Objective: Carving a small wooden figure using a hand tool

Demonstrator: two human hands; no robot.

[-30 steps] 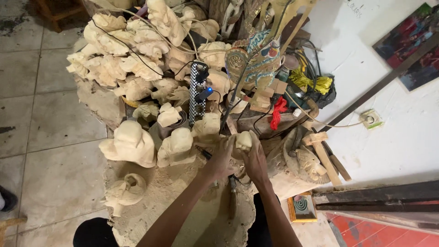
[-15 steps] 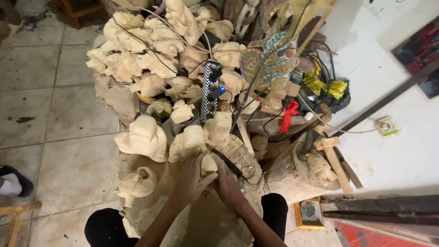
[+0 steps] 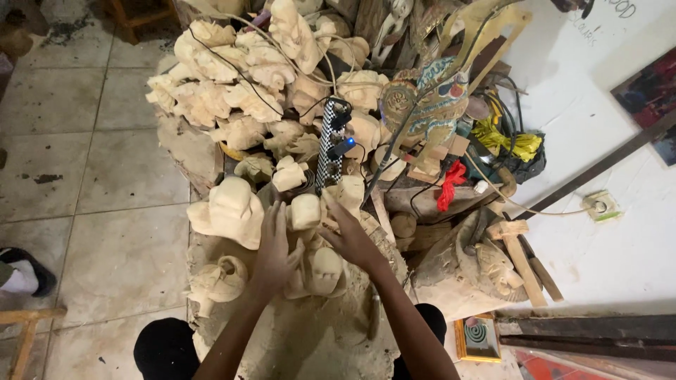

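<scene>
A heap of pale unpainted wooden carvings (image 3: 239, 84) covers a low work surface in front of me. My left hand (image 3: 271, 246) lies flat with fingers spread on a carving, just right of a large hat-shaped carving (image 3: 225, 211). My right hand (image 3: 348, 236) reaches forward with fingers apart, its tips against a blocky carving (image 3: 346, 193). A small rounded carving (image 3: 306, 211) sits between the two hands, touching the left fingertips. Below them lies another rounded carving (image 3: 325, 271). Neither hand is closed around anything.
A checkered power strip (image 3: 331, 144) with a blue light and cables crosses the heap. Behind it are a painted colourful carving (image 3: 429, 105), red cloth (image 3: 451, 186), yellow rope (image 3: 510, 141) and a wooden mallet (image 3: 517, 250). Tiled floor (image 3: 91, 183) lies left; a shoe (image 3: 24, 271) shows at the edge.
Both hands have come down and left from the carving they clasped near the power strip, and their fingers have spread. The camera view has shifted with them.
</scene>
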